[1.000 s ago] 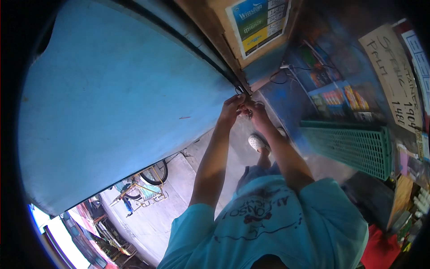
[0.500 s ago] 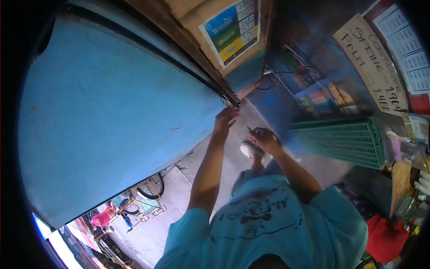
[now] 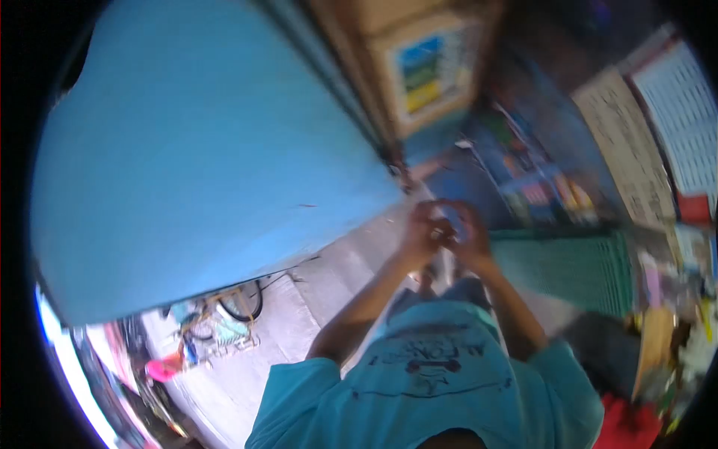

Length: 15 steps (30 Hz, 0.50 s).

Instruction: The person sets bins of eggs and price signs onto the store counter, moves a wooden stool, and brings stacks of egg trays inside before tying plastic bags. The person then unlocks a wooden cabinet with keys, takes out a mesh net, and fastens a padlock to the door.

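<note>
My left hand (image 3: 423,233) and my right hand (image 3: 470,238) are together in front of my body, fingers curled and fingertips meeting. Motion blur hides whatever small thing is between them. Just beyond my left hand is the edge of a large light-blue door panel (image 3: 217,142). A dark metal fitting (image 3: 402,176), blurred, sits at the corner where the panel meets the wooden post. Neither hand touches the panel or the fitting.
On the right stands a green plastic crate (image 3: 561,269), beneath shelves of packaged goods (image 3: 542,191). A handwritten cardboard sign (image 3: 628,142) hangs above. A poster (image 3: 430,71) is on the wooden post. Outside, a bicycle wheel (image 3: 243,301) stands on concrete pavement (image 3: 280,322).
My left hand has left the fitting at the door's corner and moved right to meet my right hand, which held a small thin dark thing. My right hand has risen slightly. The view has shifted.
</note>
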Tool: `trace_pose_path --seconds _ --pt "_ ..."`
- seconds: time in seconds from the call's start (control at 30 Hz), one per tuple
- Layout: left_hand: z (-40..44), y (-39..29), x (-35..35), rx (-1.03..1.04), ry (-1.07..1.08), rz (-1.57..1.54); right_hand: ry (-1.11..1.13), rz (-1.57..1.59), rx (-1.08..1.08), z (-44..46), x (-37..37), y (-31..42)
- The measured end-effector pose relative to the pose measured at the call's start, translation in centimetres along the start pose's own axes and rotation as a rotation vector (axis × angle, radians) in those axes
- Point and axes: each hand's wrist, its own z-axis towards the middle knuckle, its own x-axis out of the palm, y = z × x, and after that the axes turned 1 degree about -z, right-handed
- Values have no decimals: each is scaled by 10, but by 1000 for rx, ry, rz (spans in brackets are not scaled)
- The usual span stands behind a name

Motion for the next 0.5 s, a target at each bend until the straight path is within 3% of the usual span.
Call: trace_pose_path --seconds 0.07,0.13,0.27,0.33,0.4,0.5 --pt "6 -17 -7 27 31 25 14 161 -74 9 -1 14" --pt "17 -50 -23 128 73 235 -61 -125 -226 13 2 8" --pt "27 -45 -31 220 -36 565 76 227 46 33 13 0" --pt "25 -43 -46 143 -14 488 161 875 176 43 33 -15" --pt "10 -39 -56 17 -33 371 320 735 153 55 50 -50" --pt "-31 -19 -84 -119 -107 346 420 838 329 69 73 -69"
